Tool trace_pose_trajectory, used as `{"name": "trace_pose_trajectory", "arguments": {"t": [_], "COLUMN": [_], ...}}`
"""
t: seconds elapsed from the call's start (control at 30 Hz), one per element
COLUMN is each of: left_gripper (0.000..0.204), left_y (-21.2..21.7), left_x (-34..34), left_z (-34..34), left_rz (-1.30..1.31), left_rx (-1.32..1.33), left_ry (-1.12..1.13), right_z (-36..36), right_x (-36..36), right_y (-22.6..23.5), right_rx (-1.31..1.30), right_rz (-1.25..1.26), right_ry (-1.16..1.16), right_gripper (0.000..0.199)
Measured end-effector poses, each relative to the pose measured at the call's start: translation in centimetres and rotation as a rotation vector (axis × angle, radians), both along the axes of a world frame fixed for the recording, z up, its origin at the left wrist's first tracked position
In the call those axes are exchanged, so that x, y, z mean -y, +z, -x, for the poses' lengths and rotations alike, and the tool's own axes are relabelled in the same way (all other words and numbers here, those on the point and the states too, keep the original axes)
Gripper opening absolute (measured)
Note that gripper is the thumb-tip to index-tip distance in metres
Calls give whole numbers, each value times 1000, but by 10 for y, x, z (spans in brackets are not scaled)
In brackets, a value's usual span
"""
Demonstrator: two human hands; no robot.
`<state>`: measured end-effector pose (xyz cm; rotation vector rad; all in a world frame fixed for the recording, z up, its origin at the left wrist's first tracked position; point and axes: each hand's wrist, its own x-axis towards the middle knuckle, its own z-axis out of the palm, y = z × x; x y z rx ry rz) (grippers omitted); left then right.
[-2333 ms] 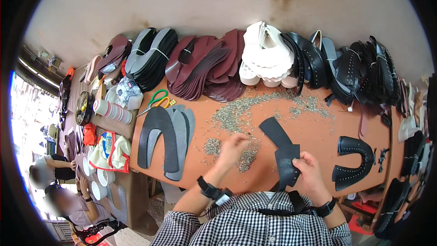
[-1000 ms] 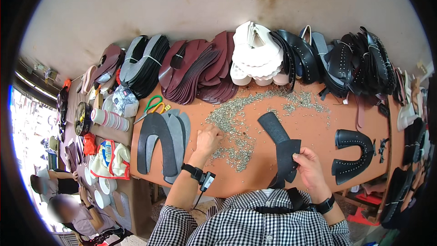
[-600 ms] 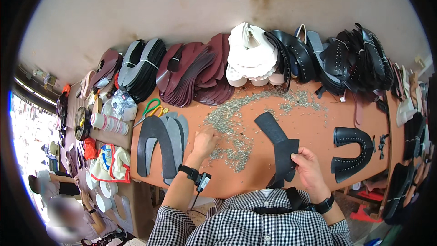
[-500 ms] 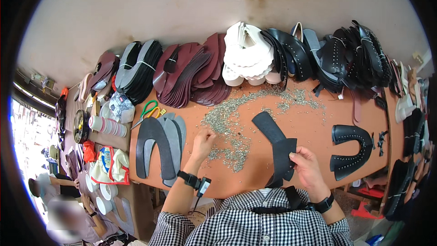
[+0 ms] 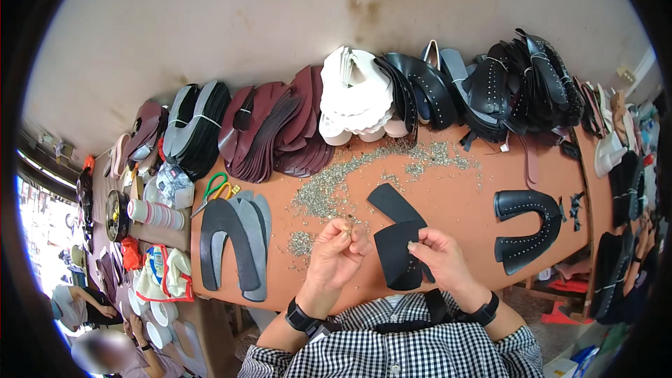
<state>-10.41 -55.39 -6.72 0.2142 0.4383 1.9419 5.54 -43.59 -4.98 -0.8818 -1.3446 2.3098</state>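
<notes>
While right hand (image 5: 446, 260) pinches black piece (image 5: 396, 260) by its right edge, it lies left of that grip, long axis far-left to near; left hand (image 5: 337, 255), farther left, fingertips pressed together, contents unclear.

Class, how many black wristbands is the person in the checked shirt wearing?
2: a left wristband and a right wristband, one on each wrist. The sleeves could hide more.
</notes>
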Motion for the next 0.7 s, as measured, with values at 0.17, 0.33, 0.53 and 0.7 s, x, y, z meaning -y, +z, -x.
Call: {"name": "trace_pose_trajectory", "arguments": {"t": [0.17, 0.33, 0.53, 0.7], "left_gripper": [10, 5, 8, 10], "left_y": [17, 22, 23, 26], "left_x": [-1, -2, -2, -2], "left_z": [-10, -11, -14, -16], "left_rz": [33, 54, 44, 39], "left_rx": [100, 66, 31, 29], "left_ry": [-60, -75, -76, -103], "right_z": [-2, 1, -1, 0], "right_x": [-1, -2, -3, -1], "right_y": [-6, 0, -5, -4], "right_rx": [-16, 1, 6, 5], "right_rz": [10, 2, -14, -4], "right_ry": [-32, 10, 17, 6], "right_gripper": [3, 2, 3, 3]}}
